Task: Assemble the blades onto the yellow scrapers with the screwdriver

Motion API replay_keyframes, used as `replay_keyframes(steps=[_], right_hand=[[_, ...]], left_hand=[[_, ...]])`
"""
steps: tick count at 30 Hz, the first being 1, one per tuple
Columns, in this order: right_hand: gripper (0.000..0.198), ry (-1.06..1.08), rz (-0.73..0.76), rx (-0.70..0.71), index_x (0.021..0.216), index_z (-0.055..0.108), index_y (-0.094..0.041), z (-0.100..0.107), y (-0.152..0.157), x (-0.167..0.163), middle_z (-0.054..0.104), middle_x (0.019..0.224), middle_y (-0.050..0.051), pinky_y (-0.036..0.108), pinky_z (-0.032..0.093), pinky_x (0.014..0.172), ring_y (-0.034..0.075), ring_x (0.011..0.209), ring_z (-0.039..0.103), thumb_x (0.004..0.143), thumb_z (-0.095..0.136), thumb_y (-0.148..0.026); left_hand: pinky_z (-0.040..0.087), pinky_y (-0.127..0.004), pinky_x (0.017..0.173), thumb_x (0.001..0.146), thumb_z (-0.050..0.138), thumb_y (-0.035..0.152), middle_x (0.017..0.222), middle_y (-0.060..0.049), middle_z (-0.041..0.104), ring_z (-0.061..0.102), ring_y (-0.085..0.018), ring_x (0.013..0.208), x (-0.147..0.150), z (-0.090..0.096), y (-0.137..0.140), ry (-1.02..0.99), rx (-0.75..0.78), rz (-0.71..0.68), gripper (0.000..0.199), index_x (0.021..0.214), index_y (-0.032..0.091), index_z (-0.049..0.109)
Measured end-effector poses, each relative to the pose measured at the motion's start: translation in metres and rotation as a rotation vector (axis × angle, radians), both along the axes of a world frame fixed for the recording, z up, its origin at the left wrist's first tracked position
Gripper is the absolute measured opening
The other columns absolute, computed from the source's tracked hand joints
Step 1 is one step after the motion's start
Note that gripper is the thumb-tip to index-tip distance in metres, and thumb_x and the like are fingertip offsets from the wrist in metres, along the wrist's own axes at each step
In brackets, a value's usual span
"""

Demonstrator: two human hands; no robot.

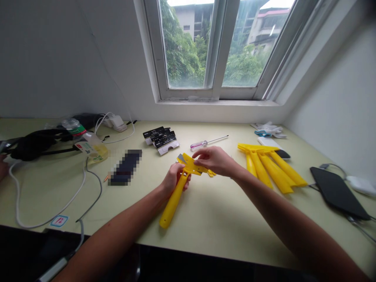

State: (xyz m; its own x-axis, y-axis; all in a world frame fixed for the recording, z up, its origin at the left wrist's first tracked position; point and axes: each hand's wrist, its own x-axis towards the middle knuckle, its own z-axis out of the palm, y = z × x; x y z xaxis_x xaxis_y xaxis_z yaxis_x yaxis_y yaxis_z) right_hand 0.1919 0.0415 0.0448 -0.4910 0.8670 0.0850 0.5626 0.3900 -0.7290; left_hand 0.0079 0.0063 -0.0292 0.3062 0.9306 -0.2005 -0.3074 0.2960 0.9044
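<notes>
My left hand point(173, 178) is wrapped around the neck of a yellow scraper point(173, 203), whose long handle points down toward the desk's front edge. A grey metal blade point(181, 159) sticks out at the corners of its wide head. Over that head, the thumb and fingers of my right hand point(213, 159) are pinched together against the yellow plate; whatever lies between the fingertips is too small to make out. A small yellow piece point(211, 173) lies on the desk just behind my right wrist.
Several yellow scraper handles point(273, 168) lie at the right, beside a black phone point(337, 192). A screwdriver point(208, 141) and black-and-white small boxes point(163, 140) are at the back. A bottle point(85, 139), cables and a blurred dark object point(125, 167) occupy the left.
</notes>
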Motion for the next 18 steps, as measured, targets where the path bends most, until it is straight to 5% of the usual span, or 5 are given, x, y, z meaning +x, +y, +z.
replay_keyframes(steps=[8,18], right_hand=[[0.014,-0.006,0.007,0.113,0.085,0.074,-0.020,-0.005,-0.008,-0.011,0.073,0.079,0.003,0.024,0.048,0.064,0.014,0.071,0.066,0.082,0.064,-0.029],[0.020,-0.091,0.023,0.320,0.087,0.071,-0.019,-0.006,-0.007,-0.011,0.065,0.079,0.003,0.024,0.039,0.064,0.013,0.071,0.056,0.086,0.060,-0.036]], left_hand=[[0.033,-0.022,0.033,0.082,0.047,0.058,0.054,0.000,0.053,0.048,-0.011,0.035,0.003,0.004,-0.003,0.000,-0.014,-0.021,0.044,0.073,0.016,0.051],[0.032,-0.020,0.031,0.082,0.058,0.051,0.052,0.002,0.053,0.045,-0.010,0.032,0.005,0.008,-0.007,0.057,0.124,0.030,0.036,0.081,0.016,0.049]])
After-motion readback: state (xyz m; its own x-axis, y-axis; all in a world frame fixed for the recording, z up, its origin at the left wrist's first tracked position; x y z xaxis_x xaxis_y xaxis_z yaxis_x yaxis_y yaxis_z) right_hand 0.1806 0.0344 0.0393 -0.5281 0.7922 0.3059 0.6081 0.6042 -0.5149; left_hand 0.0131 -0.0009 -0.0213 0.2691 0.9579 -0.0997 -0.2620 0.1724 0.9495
